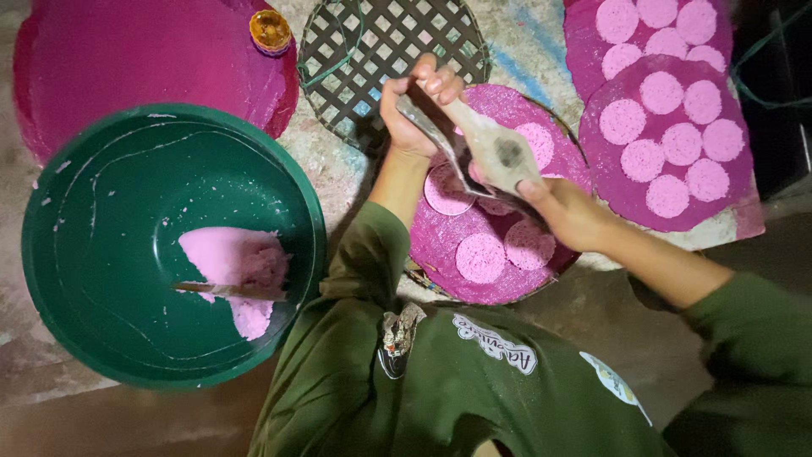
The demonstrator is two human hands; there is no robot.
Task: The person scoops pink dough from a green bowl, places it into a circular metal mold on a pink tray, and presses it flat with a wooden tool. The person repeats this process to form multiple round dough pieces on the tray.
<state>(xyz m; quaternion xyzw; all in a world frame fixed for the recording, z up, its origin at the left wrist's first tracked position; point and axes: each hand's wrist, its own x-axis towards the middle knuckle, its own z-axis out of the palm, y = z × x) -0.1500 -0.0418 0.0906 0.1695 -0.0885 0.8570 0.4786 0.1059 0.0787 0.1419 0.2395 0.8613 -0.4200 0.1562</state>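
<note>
We see a dark green basin (101,211) holding pale pink dough (237,262); magenta round mats (668,161) dotted with lighter pink discs (480,257); a black lattice tray (397,42) of square openings; an orange-gold lid (270,30); a grey, paste-smeared tool (495,148); olive green sleeves (372,245).

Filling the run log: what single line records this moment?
left hand: grips press | right hand: holds press end | below: magenta mat with pink discs | green basin: pink dough, stick
</note>
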